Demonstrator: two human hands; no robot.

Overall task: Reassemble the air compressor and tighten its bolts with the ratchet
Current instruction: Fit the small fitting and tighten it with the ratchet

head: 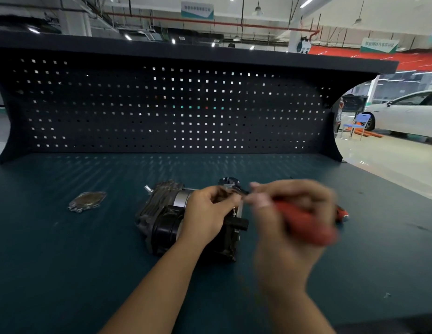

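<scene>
The compressor (161, 213) sits mid-tabletop (65, 261). My left hand (207, 213) lies on it, fingers curled by the head of the ratchet (306, 220); whether they pinch anything I cannot tell. My right hand (289, 213), blurred, grips its red handle. A flat plate (87, 201) lies toward the left edge.

Teal workbench (65, 261), air compressor (157, 208) at centre, flat cover plate (87, 201) lying left

Dark ribbed air compressor (161, 213) on side; red-handled ratchet (304, 218) at its top
</scene>
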